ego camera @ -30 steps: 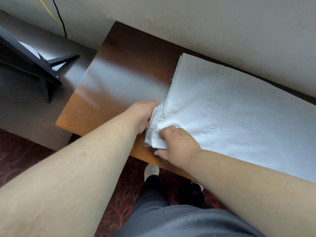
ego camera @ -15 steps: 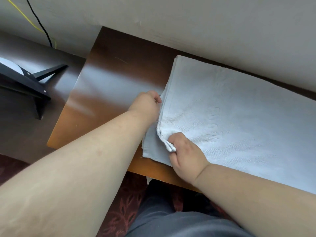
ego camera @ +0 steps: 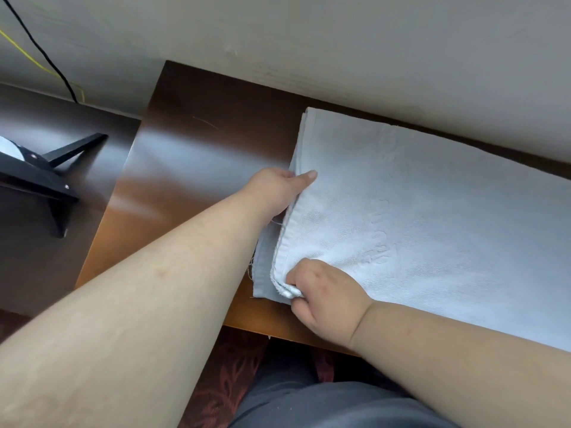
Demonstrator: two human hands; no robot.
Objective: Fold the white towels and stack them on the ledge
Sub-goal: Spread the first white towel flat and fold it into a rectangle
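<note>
A white towel [ego camera: 432, 217] lies in flat layers on the brown wooden ledge [ego camera: 191, 156], running off the right side of the view. My left hand [ego camera: 278, 188] pinches the towel's left edge midway along, thumb on top and fingers underneath. My right hand [ego camera: 324, 295] pinches the near left corner of the upper layers, lifted slightly off a bottom layer that lies flat below.
A pale wall [ego camera: 340, 41] runs along the ledge's far side. A black stand [ego camera: 46, 177] sits on a darker surface at the left, with black and yellow cables [ego camera: 46, 63] on the wall behind. Patterned red carpet [ego camera: 225, 381] lies below the ledge's near edge.
My left hand slid farther along the towel's left edge, away from me. My right hand drew the near corner of the upper layers back toward the front edge, uncovering the bottom layer.
</note>
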